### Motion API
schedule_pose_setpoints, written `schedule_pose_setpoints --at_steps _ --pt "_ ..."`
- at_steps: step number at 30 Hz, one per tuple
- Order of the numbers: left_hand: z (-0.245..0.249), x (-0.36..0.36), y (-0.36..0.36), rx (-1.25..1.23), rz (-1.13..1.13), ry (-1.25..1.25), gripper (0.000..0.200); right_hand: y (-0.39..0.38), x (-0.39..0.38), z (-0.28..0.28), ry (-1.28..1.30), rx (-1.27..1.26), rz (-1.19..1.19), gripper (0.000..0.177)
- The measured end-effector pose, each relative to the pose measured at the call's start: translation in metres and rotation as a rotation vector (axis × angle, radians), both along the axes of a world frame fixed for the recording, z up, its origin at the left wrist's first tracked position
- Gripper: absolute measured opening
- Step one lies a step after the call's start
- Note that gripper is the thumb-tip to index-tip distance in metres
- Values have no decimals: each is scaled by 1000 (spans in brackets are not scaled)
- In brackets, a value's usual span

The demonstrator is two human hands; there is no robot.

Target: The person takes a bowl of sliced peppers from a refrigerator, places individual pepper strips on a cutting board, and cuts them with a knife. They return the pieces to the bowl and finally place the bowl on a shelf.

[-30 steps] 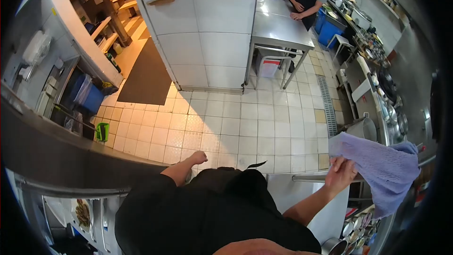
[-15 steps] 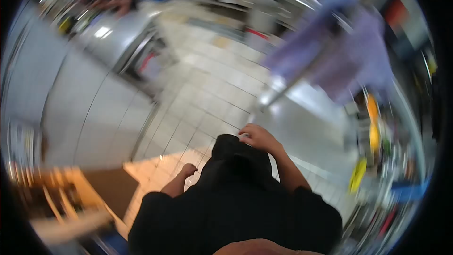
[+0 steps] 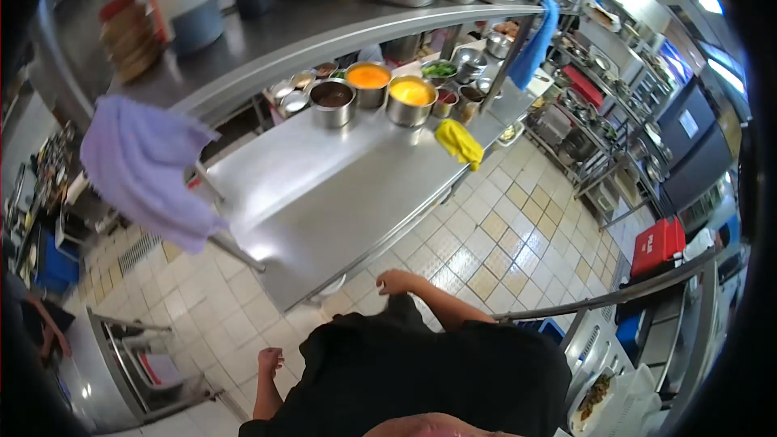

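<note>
My left hand (image 3: 271, 362) hangs low over the tiled floor, fingers curled in, and I see nothing in it. In front of my body my right hand (image 3: 396, 281) is held loosely closed, with no object visible in it. It is nearest to the front edge of a steel table (image 3: 348, 202), apart from it. On that table stand metal pots with orange sauce (image 3: 368, 75), yellow liquid (image 3: 412, 91) and dark sauce (image 3: 333, 95). A yellow cloth (image 3: 459, 144) lies over the table's right edge, and a purple towel (image 3: 146, 166) hangs on a rail at its left end.
A steel shelf (image 3: 388, 26) with large pots spans above the table. At right are a red box (image 3: 657, 246), a curved metal rail (image 3: 615, 295) and a plate of food (image 3: 595, 399). Another person's arm (image 3: 50, 320) shows at far left beside a steel counter (image 3: 93, 376).
My view has swung to the right, so the purple towel has passed from right to left. The steel table with its pots is now ahead. Both hands remain free of visible objects.
</note>
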State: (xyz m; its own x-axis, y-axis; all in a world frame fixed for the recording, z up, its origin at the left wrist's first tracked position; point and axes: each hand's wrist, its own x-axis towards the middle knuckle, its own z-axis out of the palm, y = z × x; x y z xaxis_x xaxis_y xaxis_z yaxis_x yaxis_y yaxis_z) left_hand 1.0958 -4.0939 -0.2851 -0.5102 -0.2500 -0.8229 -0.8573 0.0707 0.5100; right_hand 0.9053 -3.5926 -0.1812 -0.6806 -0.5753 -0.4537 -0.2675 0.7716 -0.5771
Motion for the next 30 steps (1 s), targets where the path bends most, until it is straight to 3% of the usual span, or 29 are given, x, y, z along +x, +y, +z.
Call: schedule_pose_setpoints --at_steps 4,6,10,14,17,19,21,23,24,25,26,28,30 --pt "80 -88 91 70 -282 128 28 68 15 -31 -32 45 -74 48" --pt "120 -141 140 81 -554 304 34 109 22 -40 -68 57 -135 50" --pt "234 -238 263 -66 -789 662 40 182 30 -28 -198 96 -328 52" --pt "321 -303 367 -18 -871 751 42 240 30 -18 -242 105 -459 51" --pt "390 -331 431 195 -937 844 37 279 26 -17 -197 68 -539 49" --pt "424 -354 466 198 -1010 1010 36 297 25 -7 -151 34 -609 49" --pt "484 -374 503 246 -1024 1396 37 312 28 -17 -40 -34 -666 45" --pt "552 -401 545 288 -968 1755 31 318 34 -2 -147 -177 -818 43" --pt "574 -421 563 97 -891 2027 29 320 37 8 -198 -233 -874 43" --pt "600 -435 580 218 -857 1843 45 321 40 19 -197 -261 -879 43" --pt "618 -464 602 111 -742 2070 51 323 43 26 -201 -319 -906 43" --pt "644 -507 629 -276 -585 2175 56 333 50 15 -218 -416 -941 42" --pt "655 -515 647 -745 -443 2128 95 340 51 32 -248 -466 -999 42"
